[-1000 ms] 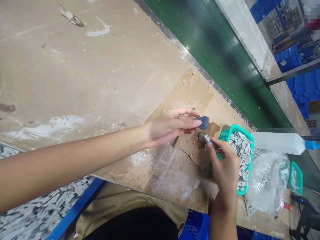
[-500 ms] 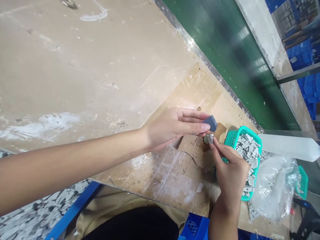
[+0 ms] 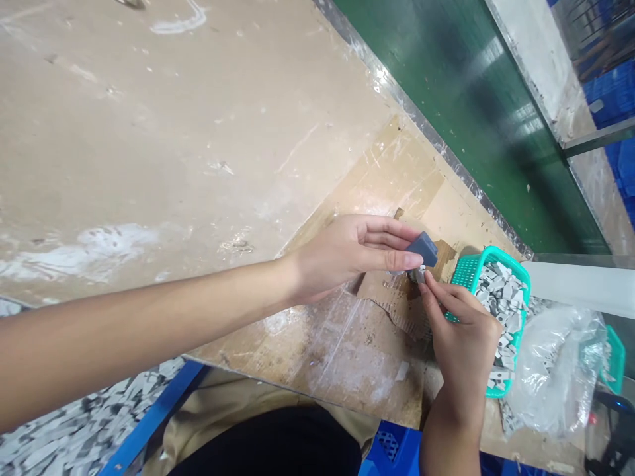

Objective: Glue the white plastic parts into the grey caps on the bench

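Note:
Between thumb and fingers, my left hand [image 3: 342,258] grips a small dark blue-grey block [image 3: 423,249]. Just below that block, my right hand [image 3: 464,324] pinches a small light grey piece [image 3: 421,272] by its lower end. The upper end of the piece meets or nearly meets the block; whether they touch I cannot tell. Under both hands lies a torn piece of brown cardboard [image 3: 384,297], with a small round metal-rimmed thing partly hidden on it. Right of my right hand stands a green plastic basket [image 3: 466,272] full of small grey and white pieces.
A clear plastic bag [image 3: 555,377] and a white bottle-like container [image 3: 580,285] lie beyond the basket. A green strip [image 3: 476,119] runs along the worktable's [image 3: 173,132] far edge. Many grey pieces [image 3: 74,423] fill a blue-edged bin at lower left.
The blue-grey block has tilted slightly in my left hand, and the grey piece is now closer beneath it. The camera view has shifted a little.

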`<state>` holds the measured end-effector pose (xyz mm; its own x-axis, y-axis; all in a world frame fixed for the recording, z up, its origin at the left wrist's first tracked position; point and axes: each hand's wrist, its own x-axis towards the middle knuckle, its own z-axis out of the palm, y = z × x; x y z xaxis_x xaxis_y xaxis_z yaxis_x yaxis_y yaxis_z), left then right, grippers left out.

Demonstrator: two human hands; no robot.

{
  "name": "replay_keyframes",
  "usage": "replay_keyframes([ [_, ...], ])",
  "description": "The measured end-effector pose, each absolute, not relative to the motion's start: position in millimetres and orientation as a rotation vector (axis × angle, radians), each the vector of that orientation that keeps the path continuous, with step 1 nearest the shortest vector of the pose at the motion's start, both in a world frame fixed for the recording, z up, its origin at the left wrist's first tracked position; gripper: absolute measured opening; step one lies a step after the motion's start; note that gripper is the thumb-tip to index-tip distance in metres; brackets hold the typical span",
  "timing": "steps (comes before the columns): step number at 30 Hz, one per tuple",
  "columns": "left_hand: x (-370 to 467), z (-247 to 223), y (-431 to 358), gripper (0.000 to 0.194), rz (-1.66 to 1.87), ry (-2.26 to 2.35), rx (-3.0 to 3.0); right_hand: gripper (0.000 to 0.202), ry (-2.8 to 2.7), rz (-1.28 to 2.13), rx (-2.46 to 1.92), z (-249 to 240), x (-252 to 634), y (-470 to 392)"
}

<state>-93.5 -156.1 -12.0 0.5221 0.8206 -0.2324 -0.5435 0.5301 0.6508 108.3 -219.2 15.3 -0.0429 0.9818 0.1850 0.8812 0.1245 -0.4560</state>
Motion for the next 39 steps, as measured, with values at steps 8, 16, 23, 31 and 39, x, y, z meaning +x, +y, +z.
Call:
replay_keyframes([
  [8,-93.8,-12.1,-156.8,0.034,0.881,0.580,0.582,0.016,-1.969,0.295,-1.817,14.9,108.8,-219.6],
  [16,-93.6,-14.2,-156.2,0.035,0.864,0.644,0.663,0.017,-1.982,0.289,-1.809,14.8,108.9,-219.7],
  [23,-88.5,-14.9,-160.0,0.025,0.894,0.671,0.774,0.019,-1.867,0.278,-1.768,19.0,107.2,-222.6],
  [31,-84.6,-18.2,-167.3,0.017,0.821,0.635,0.830,0.032,-1.725,0.277,-1.445,27.1,106.3,-230.5],
  [39,-81.8,-18.6,-172.6,0.023,0.843,0.518,0.751,0.042,-1.878,0.485,-1.295,27.8,110.4,-231.7],
])
